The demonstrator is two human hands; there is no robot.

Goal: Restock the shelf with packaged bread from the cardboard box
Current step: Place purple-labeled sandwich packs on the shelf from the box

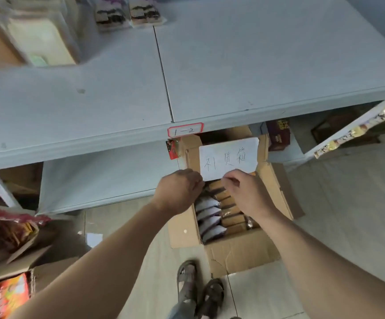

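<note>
An open cardboard box (237, 252) stands on the floor under the shelf edge, with a white handwritten label (229, 157) on its far flap. Inside lie rows of packaged bread: white-and-purple packs (210, 217) on the left, brown packs (231, 218) on the right. My left hand (179, 189) reaches into the box's far left end, fingers curled down among the packs. My right hand (246, 189) pinches something at the far end of the brown row; what it pinches is hidden. The pale grey shelf (256, 65) holds two bread packs (129, 12) at the back.
A large clear bag of bread (42, 40) sits on the shelf's left. A lower shelf (99, 178) lies left of the box. Boxes of red snack packs (5, 293) stand at the lower left. A snack strip (357, 127) hangs at right. My feet (200, 293) stand before the box.
</note>
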